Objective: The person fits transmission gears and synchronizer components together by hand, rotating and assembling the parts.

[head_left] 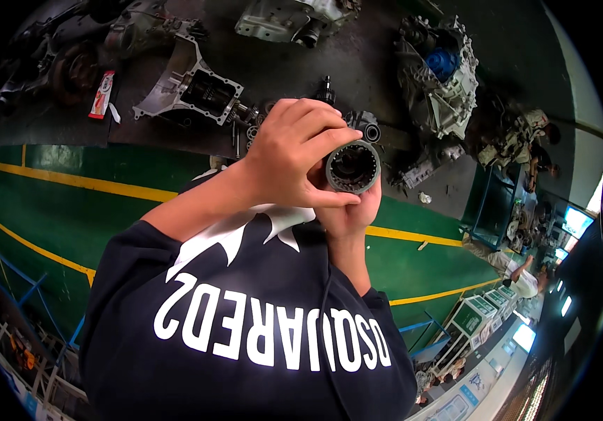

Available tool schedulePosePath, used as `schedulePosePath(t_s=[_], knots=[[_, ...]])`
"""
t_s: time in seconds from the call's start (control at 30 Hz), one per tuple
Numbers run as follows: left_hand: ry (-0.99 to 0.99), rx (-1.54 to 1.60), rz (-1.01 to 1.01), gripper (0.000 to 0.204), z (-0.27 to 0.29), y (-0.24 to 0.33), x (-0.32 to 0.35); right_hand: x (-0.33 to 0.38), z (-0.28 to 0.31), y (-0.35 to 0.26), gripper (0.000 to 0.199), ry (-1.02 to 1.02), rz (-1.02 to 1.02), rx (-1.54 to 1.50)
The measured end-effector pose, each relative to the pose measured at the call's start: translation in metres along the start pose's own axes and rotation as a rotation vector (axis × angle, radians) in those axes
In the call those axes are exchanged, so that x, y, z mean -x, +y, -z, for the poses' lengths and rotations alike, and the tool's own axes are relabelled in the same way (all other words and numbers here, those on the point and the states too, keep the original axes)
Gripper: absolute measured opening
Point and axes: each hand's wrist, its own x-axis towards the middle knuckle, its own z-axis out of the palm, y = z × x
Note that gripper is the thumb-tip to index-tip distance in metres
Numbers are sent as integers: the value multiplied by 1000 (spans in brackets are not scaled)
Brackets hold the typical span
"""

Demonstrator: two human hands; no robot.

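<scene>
Just in front of my chest I hold a round, hollow metal sleeve (377,168) with teeth around its inner rim, its open end facing up. My left hand (287,151) grips it from the left, fingers over its far side and thumb along its near side. My right hand (349,216) supports it from below and the right; most of those fingers are hidden behind the sleeve. Beyond my hands, on the dark workbench (350,63), a toothed shaft (325,91) stands near a metal part with a round bore (371,132).
An opened gearbox housing (210,91) sits left on the bench, near a red-and-white packet (102,95). To the right stands a large transmission casing (442,77) with a blue part. Yellow lines cross the green floor (414,210). A person in a white top (526,281) is far right.
</scene>
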Motion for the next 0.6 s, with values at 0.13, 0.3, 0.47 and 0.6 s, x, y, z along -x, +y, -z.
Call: schedulePosePath(t_s=[0.13,0.3,0.47,0.6], knots=[[-34,32,-46,69,11,-4,-3,3,-9,5,57,30,-15,86],[-10,47,-80,62,19,-6,-3,2,-15,13,56,-63,-93,160],[17,114,-94,61,29,-6,-4,4,-19,17,45,122,-76,300],[41,140,-98,61,35,-5,-5,3,-34,26,45,99,-82,278]])
